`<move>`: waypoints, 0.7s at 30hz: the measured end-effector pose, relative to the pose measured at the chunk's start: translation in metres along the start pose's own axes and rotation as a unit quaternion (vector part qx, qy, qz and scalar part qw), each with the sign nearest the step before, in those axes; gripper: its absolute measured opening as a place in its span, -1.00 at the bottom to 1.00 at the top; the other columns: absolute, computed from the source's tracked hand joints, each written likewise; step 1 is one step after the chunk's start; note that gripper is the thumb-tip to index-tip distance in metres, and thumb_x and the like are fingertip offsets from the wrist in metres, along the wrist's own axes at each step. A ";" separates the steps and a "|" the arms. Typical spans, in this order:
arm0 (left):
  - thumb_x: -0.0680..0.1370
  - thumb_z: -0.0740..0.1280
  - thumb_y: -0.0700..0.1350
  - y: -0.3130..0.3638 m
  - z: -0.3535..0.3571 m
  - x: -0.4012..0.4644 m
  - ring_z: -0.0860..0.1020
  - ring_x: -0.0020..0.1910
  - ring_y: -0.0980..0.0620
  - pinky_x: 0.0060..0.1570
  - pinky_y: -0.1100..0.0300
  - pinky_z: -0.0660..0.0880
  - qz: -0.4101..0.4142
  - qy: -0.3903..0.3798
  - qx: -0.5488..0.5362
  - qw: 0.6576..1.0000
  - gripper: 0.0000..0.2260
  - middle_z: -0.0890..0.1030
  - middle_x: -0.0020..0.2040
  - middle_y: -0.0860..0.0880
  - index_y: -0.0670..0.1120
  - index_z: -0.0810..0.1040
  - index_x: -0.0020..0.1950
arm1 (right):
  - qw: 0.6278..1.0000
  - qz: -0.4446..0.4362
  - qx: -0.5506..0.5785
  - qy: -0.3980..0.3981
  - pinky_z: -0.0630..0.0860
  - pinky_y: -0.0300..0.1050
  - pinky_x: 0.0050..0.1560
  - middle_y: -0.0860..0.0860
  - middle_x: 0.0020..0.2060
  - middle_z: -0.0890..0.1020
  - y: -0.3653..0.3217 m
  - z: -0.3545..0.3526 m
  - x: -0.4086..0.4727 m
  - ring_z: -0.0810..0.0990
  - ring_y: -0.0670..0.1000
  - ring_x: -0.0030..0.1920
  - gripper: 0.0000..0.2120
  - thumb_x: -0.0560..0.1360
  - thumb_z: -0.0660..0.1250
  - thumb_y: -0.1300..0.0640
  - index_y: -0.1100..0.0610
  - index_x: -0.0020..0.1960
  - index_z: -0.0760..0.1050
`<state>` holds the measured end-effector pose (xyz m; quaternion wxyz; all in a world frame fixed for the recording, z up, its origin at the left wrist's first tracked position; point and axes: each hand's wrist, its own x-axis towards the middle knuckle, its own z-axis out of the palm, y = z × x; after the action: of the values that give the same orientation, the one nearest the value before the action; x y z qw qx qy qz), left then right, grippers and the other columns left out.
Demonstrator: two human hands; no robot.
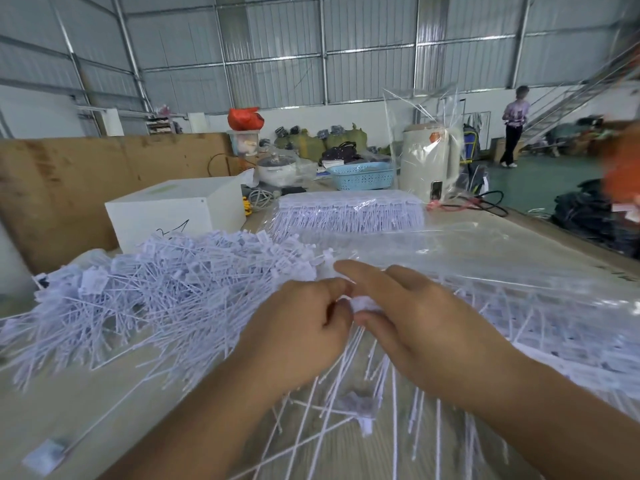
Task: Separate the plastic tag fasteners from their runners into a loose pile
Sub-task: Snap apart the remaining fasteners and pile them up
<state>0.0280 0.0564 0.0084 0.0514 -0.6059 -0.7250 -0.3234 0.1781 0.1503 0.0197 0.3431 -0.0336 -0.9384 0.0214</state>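
On my left the loose pile of fasteners (166, 282) is already big on the desk (86, 403); my left hand (298, 327) and right hand (415, 317) both pinch one small white bunch (363, 304) between them; I judge much remains, since a full packed bundle (349, 213) waits behind, untouched.

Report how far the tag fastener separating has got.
Done: a big loose pile lies on the left. In hand: left hand and right hand pinch a white strip between them. Left: the bagged bundle behind and more fasteners under plastic on the right.
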 end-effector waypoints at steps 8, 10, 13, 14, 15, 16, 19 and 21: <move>0.57 0.29 0.01 -0.020 -0.004 0.001 0.46 -0.28 0.19 -0.26 0.15 0.45 -0.005 0.040 0.046 0.998 -0.86 0.47 -0.25 0.17 0.12 0.58 0.09 | 0.994 0.097 0.037 -0.042 0.44 -0.16 -0.05 -0.10 0.18 0.53 0.004 0.003 0.003 0.49 -0.08 0.06 -0.43 0.56 0.19 -0.15 -0.14 0.52 0.10; 0.60 0.29 -0.01 -0.026 -0.007 0.005 0.42 -0.31 0.24 -0.33 0.23 0.33 -0.020 0.073 0.075 0.994 -0.89 0.42 -0.28 0.19 0.08 0.59 0.07 | 0.988 0.133 0.026 -0.080 0.49 -0.09 0.02 -0.11 0.16 0.52 0.007 -0.004 0.002 0.47 -0.09 0.08 -0.36 0.47 0.03 -0.33 -0.23 0.49 -0.06; 0.59 0.32 -0.08 -0.037 -0.017 0.008 0.47 -0.40 0.24 -0.41 0.39 0.27 -0.063 0.141 0.060 0.986 -0.90 0.43 -0.35 0.17 0.05 0.62 0.03 | 0.976 0.175 0.000 -0.128 0.52 -0.03 0.03 -0.14 0.07 0.55 0.014 -0.021 -0.001 0.51 -0.10 0.02 -0.34 0.38 0.01 -0.43 -0.22 0.42 0.08; 0.59 0.32 -0.08 -0.040 -0.020 0.008 0.50 -0.39 0.26 -0.43 0.42 0.29 -0.078 0.162 0.045 0.983 -0.91 0.45 -0.37 0.16 0.06 0.62 0.01 | 0.970 0.190 -0.011 -0.153 0.53 -0.06 -0.02 -0.16 0.01 0.56 0.017 -0.027 -0.001 0.53 -0.13 -0.04 -0.36 0.36 0.03 -0.44 -0.22 0.37 0.18; 0.59 0.32 -0.08 -0.042 -0.023 0.007 0.52 -0.37 0.28 -0.44 0.43 0.31 -0.091 0.183 0.030 0.978 -0.91 0.46 -0.39 0.14 0.09 0.60 -0.02 | 0.962 0.206 -0.012 -0.179 0.52 -0.10 -0.09 -0.18 -0.08 0.56 0.019 -0.032 -0.001 0.53 -0.18 -0.13 -0.40 0.34 0.06 -0.45 -0.22 0.30 0.27; 0.59 0.32 -0.07 -0.044 -0.025 0.007 0.53 -0.37 0.26 -0.43 0.43 0.32 -0.099 0.199 0.017 0.975 -0.91 0.47 -0.40 0.12 0.11 0.59 -0.05 | 0.953 0.225 -0.001 -0.204 0.48 -0.15 -0.19 -0.18 -0.18 0.54 0.020 -0.035 -0.001 0.51 -0.22 -0.23 -0.45 0.31 0.10 -0.45 -0.22 0.21 0.35; 0.59 0.32 -0.06 -0.045 -0.025 0.005 0.52 -0.36 0.22 -0.40 0.42 0.35 -0.110 0.222 0.000 0.969 -0.92 0.48 -0.40 0.09 0.10 0.59 -0.02 | 0.941 0.249 0.020 -0.229 0.31 -0.23 -0.36 -0.13 -0.38 0.49 0.026 -0.038 -0.003 0.46 -0.21 -0.41 -0.64 0.33 0.26 -0.38 -0.12 -0.12 0.44; 0.59 0.31 -0.04 -0.043 -0.022 0.005 0.51 -0.34 0.25 -0.36 0.47 0.35 -0.112 0.217 -0.003 0.970 -0.91 0.48 -0.39 0.11 0.08 0.60 0.03 | 0.952 0.253 0.020 -0.172 0.28 -0.19 -0.41 -0.11 -0.46 0.46 0.029 -0.038 -0.001 0.39 -0.14 -0.49 -0.68 0.39 0.33 -0.24 -0.02 -0.31 0.38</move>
<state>-0.0195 0.0461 0.0105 0.1689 -0.4368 -0.7585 -0.4532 0.2049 0.1802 0.0464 0.1608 -0.2586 -0.9433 0.1319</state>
